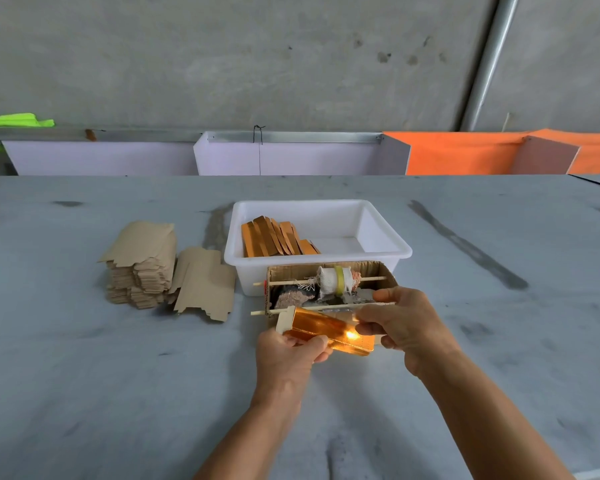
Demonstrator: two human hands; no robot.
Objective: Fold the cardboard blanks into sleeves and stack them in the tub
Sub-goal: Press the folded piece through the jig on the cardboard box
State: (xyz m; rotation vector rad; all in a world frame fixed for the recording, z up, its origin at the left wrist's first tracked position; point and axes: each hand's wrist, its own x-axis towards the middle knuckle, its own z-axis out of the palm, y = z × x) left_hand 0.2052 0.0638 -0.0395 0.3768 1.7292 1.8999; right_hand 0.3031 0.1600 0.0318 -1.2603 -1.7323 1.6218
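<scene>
**Both hands close around a gold-faced sleeve**

The left hand (291,351) and the right hand (400,323) hold one folded cardboard sleeve (329,329) between them, raised a little above the grey table (118,375). The left hand pinches the sleeve's near edge with thumb on top and fingers curled under; the right hand's fingers are bent over its far right end. The sleeve's shiny orange-gold face is up and throws back a bright glare close to the right hand's fingertips, while its pale open end points away to the left.

Just beyond both hands sits a small open cardboard box (326,287) crossed by two thin sticks, one carrying a cloth-wrapped roller (336,280). Past that box is the white plastic tub (378,233), with a row of finished sleeves (274,239) leaning in its left part. Well off to the left of the left hand lies the pile of flat brown blanks (146,268), one loose blank (203,284) resting against its right side.
</scene>
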